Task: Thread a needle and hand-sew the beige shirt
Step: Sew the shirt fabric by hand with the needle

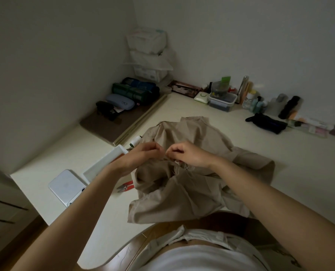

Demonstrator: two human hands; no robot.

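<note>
The beige shirt [192, 184] lies crumpled on the white table [280, 153] in front of me. Both hands hover just above its bunched middle, fingertips nearly touching. My left hand [143, 154] has its fingers curled in a pinch; what it pinches is too small to tell. My right hand [186, 153] pinches too, and pale thread [186, 169] trails from under it onto the fabric. The needle itself is not visible. A white thread spool [135, 141] lies behind my left hand.
A white tray [102, 165] and a white phone [67, 186] sit at the left. Red thread snips [125, 187] lie beside the shirt's left edge. Glasses cases, rolled fabric, boxes and bottles line the back wall. A black pouch [268, 125] lies at the right.
</note>
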